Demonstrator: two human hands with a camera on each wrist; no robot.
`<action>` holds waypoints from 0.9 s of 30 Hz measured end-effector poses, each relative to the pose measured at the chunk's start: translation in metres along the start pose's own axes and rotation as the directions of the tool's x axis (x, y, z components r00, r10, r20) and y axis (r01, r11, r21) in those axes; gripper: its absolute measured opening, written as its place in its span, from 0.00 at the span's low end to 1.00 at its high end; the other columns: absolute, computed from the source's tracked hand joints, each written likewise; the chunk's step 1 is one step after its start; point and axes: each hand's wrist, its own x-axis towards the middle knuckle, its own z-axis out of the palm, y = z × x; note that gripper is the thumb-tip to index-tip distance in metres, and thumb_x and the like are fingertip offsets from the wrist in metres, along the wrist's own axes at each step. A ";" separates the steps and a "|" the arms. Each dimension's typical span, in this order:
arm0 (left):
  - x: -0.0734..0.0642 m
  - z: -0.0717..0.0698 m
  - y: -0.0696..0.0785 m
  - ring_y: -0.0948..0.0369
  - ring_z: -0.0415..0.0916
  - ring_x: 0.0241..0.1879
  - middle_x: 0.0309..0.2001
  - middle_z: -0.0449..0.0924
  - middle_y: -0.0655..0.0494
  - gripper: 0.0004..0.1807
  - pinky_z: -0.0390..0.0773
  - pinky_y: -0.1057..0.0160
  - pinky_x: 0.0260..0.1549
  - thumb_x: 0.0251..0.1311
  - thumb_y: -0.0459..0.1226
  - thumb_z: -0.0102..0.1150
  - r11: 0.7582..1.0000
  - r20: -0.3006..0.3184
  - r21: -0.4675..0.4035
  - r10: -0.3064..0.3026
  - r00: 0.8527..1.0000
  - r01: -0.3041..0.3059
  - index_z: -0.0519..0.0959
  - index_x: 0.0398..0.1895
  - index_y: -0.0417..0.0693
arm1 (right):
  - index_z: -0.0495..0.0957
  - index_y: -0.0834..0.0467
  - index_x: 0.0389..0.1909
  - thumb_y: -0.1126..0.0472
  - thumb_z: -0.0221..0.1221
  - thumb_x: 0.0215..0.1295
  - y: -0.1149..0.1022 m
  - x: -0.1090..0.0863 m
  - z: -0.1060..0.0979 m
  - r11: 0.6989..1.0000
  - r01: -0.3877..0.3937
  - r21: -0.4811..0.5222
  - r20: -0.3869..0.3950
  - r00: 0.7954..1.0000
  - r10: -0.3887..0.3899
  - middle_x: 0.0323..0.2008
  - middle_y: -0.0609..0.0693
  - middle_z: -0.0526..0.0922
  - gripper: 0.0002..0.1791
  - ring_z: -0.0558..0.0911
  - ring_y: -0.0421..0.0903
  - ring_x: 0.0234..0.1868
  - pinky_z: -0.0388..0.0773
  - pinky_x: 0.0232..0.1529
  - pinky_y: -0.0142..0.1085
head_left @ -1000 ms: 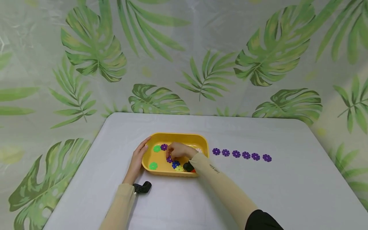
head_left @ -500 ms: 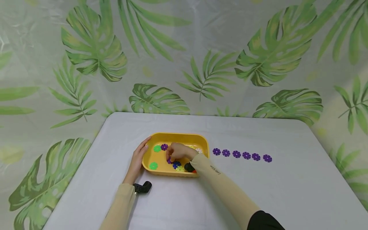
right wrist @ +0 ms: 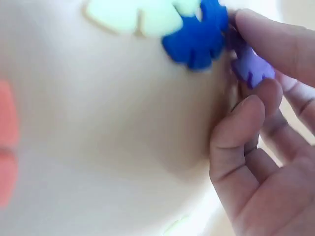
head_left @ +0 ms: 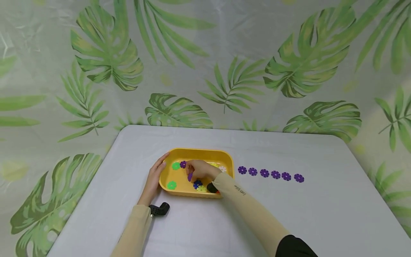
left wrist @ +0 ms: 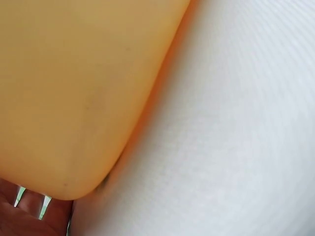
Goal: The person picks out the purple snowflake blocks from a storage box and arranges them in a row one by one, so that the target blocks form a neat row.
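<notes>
My left hand rests along the left side of a yellow tray, its fingers stretched along the outer wall. In the left wrist view, fingers show beyond the tray's corner. Inside the tray, my right hand pinches a purple snowflake disc between thumb and fingertips. Close by that disc lie a blue snowflake disc and a pale yellow one. The right hand and forearm hide part of the tray.
Several purple snowflake discs form a row on the white table, right of the tray. Two green discs, another purple disc and a white disc lie in the tray. A leaf-patterned sheet hangs behind the table.
The purple disc in my right hand's fingertips has tilted up a little from the tray floor. My left hand stays at the tray's side.
</notes>
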 end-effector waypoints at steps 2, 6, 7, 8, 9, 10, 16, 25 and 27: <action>0.002 0.000 -0.005 0.59 0.47 0.72 0.72 0.56 0.53 0.23 0.46 0.58 0.70 0.75 0.36 0.37 1.000 -0.009 0.007 -0.007 1.000 0.007 0.62 0.71 0.46 | 0.74 0.63 0.33 0.76 0.63 0.54 0.002 -0.003 -0.005 0.998 0.001 0.068 0.010 1.000 -0.001 0.25 0.49 0.70 0.10 0.68 0.43 0.26 0.66 0.25 0.28; 0.007 -0.002 -0.018 0.61 0.48 0.71 0.71 0.58 0.56 0.23 0.47 0.58 0.69 0.76 0.40 0.38 1.000 -0.021 0.028 0.003 1.000 -0.002 0.64 0.71 0.50 | 0.75 0.66 0.38 0.74 0.57 0.59 0.008 -0.012 -0.022 0.983 0.026 0.180 0.040 0.999 -0.034 0.23 0.48 0.71 0.07 0.68 0.42 0.22 0.65 0.23 0.29; 0.007 -0.002 -0.019 0.60 0.48 0.71 0.71 0.58 0.56 0.23 0.48 0.58 0.69 0.76 0.40 0.38 0.999 -0.023 0.036 0.007 1.000 -0.006 0.64 0.71 0.50 | 0.75 0.67 0.39 0.74 0.56 0.60 0.009 -0.015 -0.027 0.979 0.032 0.201 0.047 0.998 -0.042 0.22 0.49 0.72 0.07 0.68 0.42 0.21 0.67 0.23 0.30; 0.008 -0.002 -0.020 0.60 0.48 0.71 0.71 0.58 0.56 0.23 0.48 0.57 0.69 0.75 0.40 0.38 0.999 -0.026 0.039 0.011 1.000 -0.010 0.64 0.71 0.50 | 0.75 0.67 0.40 0.73 0.55 0.62 0.009 -0.019 -0.033 0.975 0.038 0.221 0.052 0.997 -0.051 0.22 0.49 0.74 0.07 0.69 0.42 0.21 0.70 0.24 0.31; 0.008 -0.002 -0.021 0.60 0.48 0.71 0.71 0.58 0.55 0.23 0.48 0.56 0.69 0.75 0.40 0.38 0.999 -0.028 0.040 0.014 1.000 -0.013 0.64 0.71 0.50 | 0.75 0.67 0.42 0.72 0.55 0.63 0.010 -0.023 -0.039 0.970 0.047 0.240 0.055 0.997 -0.062 0.22 0.49 0.76 0.07 0.71 0.42 0.21 0.74 0.25 0.33; 0.007 -0.002 -0.021 0.60 0.49 0.71 0.71 0.58 0.55 0.23 0.48 0.56 0.69 0.75 0.41 0.38 0.999 -0.029 0.040 0.015 0.999 -0.014 0.64 0.71 0.50 | 0.75 0.68 0.42 0.71 0.54 0.64 0.011 -0.028 -0.045 0.964 0.054 0.261 0.056 0.996 -0.071 0.23 0.50 0.77 0.08 0.72 0.43 0.21 0.77 0.28 0.37; 0.006 -0.001 -0.019 0.61 0.49 0.71 0.71 0.58 0.57 0.23 0.49 0.58 0.69 0.76 0.41 0.38 1.000 -0.032 0.020 0.000 0.999 0.000 0.64 0.71 0.51 | 0.76 0.68 0.46 0.66 0.52 0.68 0.027 -0.066 -0.083 0.949 0.091 0.302 0.018 0.995 -0.101 0.30 0.55 0.80 0.11 0.78 0.49 0.26 0.82 0.35 0.48; 0.004 -0.002 -0.019 0.59 0.47 0.71 0.72 0.55 0.55 0.24 0.48 0.57 0.69 0.76 0.41 0.37 0.999 -0.007 -0.025 -0.026 1.000 0.026 0.62 0.72 0.50 | 0.72 0.68 0.50 0.62 0.51 0.71 0.094 -0.141 -0.125 0.929 0.040 0.368 -0.115 0.993 0.003 0.33 0.58 0.77 0.14 0.79 0.54 0.31 0.81 0.41 0.51; 0.004 -0.001 -0.019 0.61 0.48 0.71 0.72 0.56 0.58 0.23 0.48 0.59 0.69 0.76 0.42 0.38 0.999 -0.012 -0.024 -0.029 1.000 0.028 0.62 0.71 0.52 | 0.72 0.69 0.50 0.62 0.51 0.72 0.115 -0.160 -0.132 0.922 0.025 0.387 -0.151 0.988 0.036 0.33 0.58 0.76 0.15 0.79 0.53 0.31 0.81 0.40 0.49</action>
